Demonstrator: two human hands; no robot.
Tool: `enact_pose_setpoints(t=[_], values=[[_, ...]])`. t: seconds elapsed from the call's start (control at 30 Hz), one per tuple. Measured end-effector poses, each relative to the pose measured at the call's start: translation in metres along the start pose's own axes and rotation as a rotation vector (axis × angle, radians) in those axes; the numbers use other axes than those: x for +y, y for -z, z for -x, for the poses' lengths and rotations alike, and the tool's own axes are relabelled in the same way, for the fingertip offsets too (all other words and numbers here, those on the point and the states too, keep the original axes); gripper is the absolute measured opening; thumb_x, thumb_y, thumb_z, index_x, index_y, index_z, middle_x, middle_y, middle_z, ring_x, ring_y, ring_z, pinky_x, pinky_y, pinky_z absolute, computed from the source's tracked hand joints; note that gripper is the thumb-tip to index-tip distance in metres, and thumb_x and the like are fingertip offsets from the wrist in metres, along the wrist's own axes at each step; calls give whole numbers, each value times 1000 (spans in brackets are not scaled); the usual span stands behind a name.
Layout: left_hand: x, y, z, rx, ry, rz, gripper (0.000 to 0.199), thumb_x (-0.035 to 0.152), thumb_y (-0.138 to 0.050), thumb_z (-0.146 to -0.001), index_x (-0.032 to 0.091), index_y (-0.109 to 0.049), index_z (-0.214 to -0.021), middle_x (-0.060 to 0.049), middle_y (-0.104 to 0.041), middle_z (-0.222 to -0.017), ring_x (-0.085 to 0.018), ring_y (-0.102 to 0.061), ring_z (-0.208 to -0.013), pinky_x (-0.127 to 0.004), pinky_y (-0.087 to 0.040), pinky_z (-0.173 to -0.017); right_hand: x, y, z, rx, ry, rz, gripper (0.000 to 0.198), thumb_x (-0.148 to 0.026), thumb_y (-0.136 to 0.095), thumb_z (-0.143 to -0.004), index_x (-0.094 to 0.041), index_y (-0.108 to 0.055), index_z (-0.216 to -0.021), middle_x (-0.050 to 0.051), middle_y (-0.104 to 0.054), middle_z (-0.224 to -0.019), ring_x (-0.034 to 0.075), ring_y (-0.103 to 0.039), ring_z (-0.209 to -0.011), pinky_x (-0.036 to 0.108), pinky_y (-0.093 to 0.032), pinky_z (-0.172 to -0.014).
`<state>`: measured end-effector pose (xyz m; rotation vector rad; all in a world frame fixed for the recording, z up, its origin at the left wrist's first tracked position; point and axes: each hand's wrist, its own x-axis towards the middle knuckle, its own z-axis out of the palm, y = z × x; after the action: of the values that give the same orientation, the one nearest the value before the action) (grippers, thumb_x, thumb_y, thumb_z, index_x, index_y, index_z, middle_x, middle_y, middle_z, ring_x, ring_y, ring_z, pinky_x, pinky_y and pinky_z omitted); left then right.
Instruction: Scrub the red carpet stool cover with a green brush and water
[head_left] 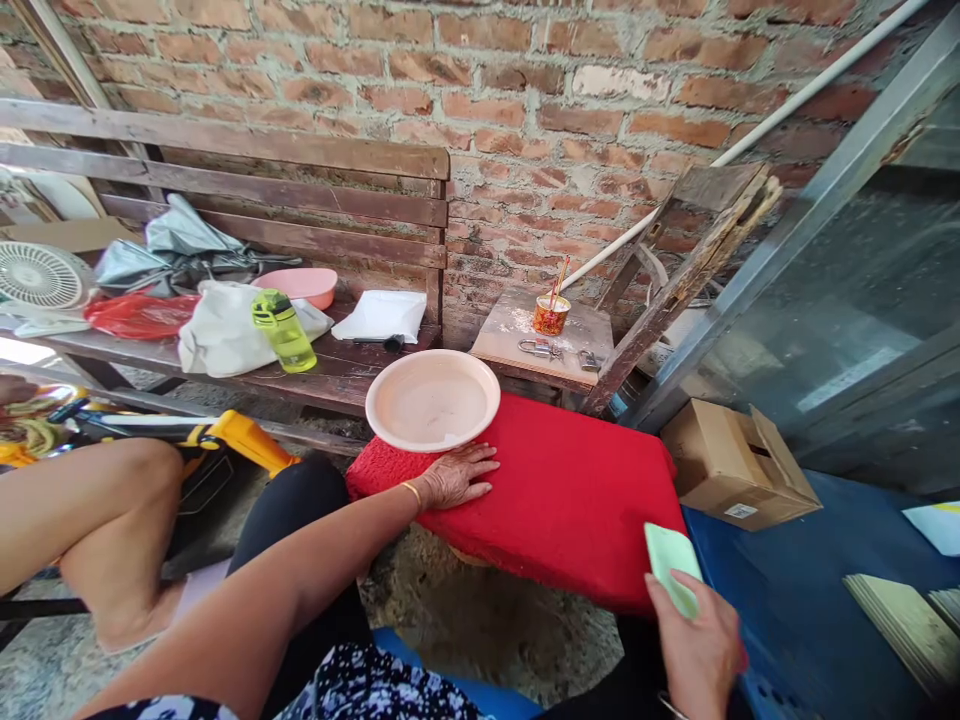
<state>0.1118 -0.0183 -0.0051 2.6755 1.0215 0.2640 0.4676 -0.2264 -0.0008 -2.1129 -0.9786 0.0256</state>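
Note:
My left hand (459,474) lies flat on the red cloth (570,490), fingers stretched out, just below the basin's near rim. The pale pink basin (433,442) stands at the far left end of the cloth, with what looks like water inside. At the right end of the cloth, my right hand (694,640) grips a pale green, flat, rounded rectangular piece (671,560) between thumb and fingers. Its exact kind I cannot make out. A bit of red shows beside that hand, partly hidden by it.
On the right, a cardboard box (739,465) and a stack of pale flat pieces (904,625) sit on a blue surface (847,540). A wooden bench (345,375) holds a green bottle (285,332), bags and a fan (45,275). Another person's leg (90,510) is at left.

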Motion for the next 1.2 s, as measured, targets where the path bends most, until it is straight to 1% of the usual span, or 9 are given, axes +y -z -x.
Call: enact_pose_setpoints(t=[0.13,0.23,0.33,0.53,0.67,0.87,0.97,1.07,1.2], values=[[1,0,0,10,-4,5,47,44,-51,-94,28,-56,-138,-3,-46,-151,-23,-42,-139,-39,-32,-118,-60,-51,29,-270,307,-204,38,-57,-61,-77,-23,-69,-93,9,-59,-105,26,-59,-99,42,-49,-90],[0,-1,0,19,0,3,47,44,-52,-94,27,-56,-138,-4,-46,-151,-24,-41,-140,-40,-31,-119,-70,-66,32,-349,405,-200,31,-50,-60,-81,-25,-69,-97,8,-58,-110,25,-59,-101,41,-48,-92],[-1,-2,0,29,3,22,47,45,-53,-93,28,-57,-137,-3,-46,-152,-25,-40,-141,-42,-29,-119,-38,-49,14,-206,302,-119,41,-59,-58,-78,-23,-69,-96,9,-59,-104,27,-57,-100,44,-48,-92],[0,-1,-1,26,-2,41,47,46,-54,-92,29,-58,-137,-2,-46,-151,-26,-41,-140,-41,-29,-119,31,15,-18,89,-123,101,45,-71,-53,-72,-31,-65,-89,11,-61,-90,38,-52,-105,56,-46,-87],[1,0,0,20,8,27,47,45,-54,-93,27,-58,-136,-4,-46,-151,-26,-42,-139,-41,-30,-119,7,10,-6,2,-19,-5,48,-69,-57,-70,-26,-66,-89,11,-61,-96,35,-55,-104,54,-45,-95],[0,-1,0,36,-10,47,47,44,-52,-93,29,-56,-138,-2,-47,-150,-23,-43,-138,-40,-32,-118,-24,-15,10,-424,200,-219,37,-57,-65,-67,-27,-72,-88,5,-63,-107,25,-62,-100,38,-51,-89],[-1,-2,0,35,-7,48,47,44,-51,-94,30,-56,-138,-2,-48,-150,-23,-43,-138,-39,-33,-117,5,6,-4,-345,64,-149,44,-61,-67,-60,-26,-73,-86,7,-65,-103,29,-63,-97,45,-50,-90],[-1,-4,0,39,-5,58,47,44,-52,-93,30,-57,-138,-1,-48,-150,-23,-44,-138,-39,-33,-117,36,36,-22,-124,-116,28,46,-66,-64,-60,-29,-71,-87,10,-64,-93,36,-59,-96,55,-47,-88],[-1,-5,0,32,0,45,48,44,-52,-93,28,-56,-138,-3,-45,-152,-24,-42,-139,-40,-31,-119,24,35,-32,-23,-151,119,45,-68,-60,-64,-30,-69,-87,11,-62,-89,37,-55,-100,56,-46,-89]])
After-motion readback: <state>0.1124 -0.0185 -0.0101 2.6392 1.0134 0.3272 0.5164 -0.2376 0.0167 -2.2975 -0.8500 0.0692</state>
